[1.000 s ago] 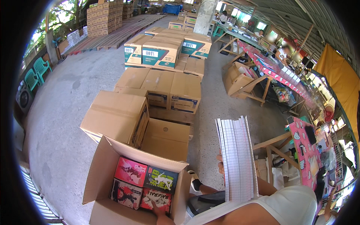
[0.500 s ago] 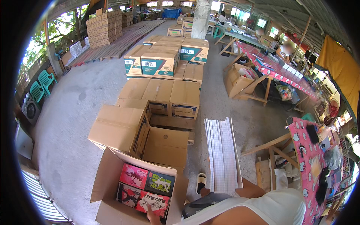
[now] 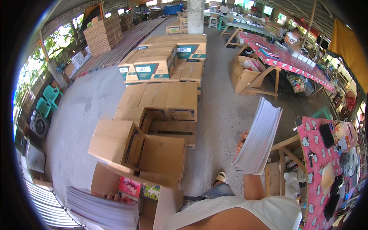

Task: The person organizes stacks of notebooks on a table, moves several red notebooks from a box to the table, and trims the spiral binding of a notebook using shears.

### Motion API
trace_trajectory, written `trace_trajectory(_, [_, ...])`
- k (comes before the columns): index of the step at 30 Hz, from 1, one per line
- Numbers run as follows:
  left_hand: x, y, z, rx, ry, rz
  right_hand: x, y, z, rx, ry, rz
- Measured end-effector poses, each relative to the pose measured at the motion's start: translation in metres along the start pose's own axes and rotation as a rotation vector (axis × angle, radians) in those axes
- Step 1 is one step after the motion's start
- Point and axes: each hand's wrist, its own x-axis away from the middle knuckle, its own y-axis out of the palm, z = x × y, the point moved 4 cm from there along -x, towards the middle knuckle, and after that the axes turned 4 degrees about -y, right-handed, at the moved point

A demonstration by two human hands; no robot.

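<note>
A thick stack of notebooks, lined page edges showing, stands tilted in my right hand, whose fingers wrap its left side. At lower left, my left hand is closed on a second stack of notebooks, its page edges blurred; part of the hand is hidden behind it. That stack is over the near left part of an open cardboard box. Inside the box, a pink notebook and a green and black notebook lie side by side. The stack and a flap hide part of the interior.
Ahead, closed cartons stand in rows, an open carton nearest. A pink-covered table with loose items is at right; a longer pink table has people beside it. Green chairs stand left. A pillar rises beyond the cartons.
My left hand, earlier on a red notebook in the box, now holds a stack at the box's near left. The stack in my right hand has moved right and tilted. My view has shifted.
</note>
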Motion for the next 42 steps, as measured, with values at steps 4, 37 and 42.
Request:
trace_trajectory(4, [-0.136,0.082,-0.103,0.305,-0.059,-0.286,-0.047,-0.056,-0.081,0.037,-0.225,0.038])
trace_trajectory(37, [-0.785,0.392,-0.989,0.665,-1.331,-1.079,-0.231,-0.266,-0.441,1.105,-2.666,1.434])
trace_trajectory(42, [-0.768,0.471,-1.148,0.927,-1.621,-1.122,-0.225,-0.328,-0.474,1.312,-2.925,1.175])
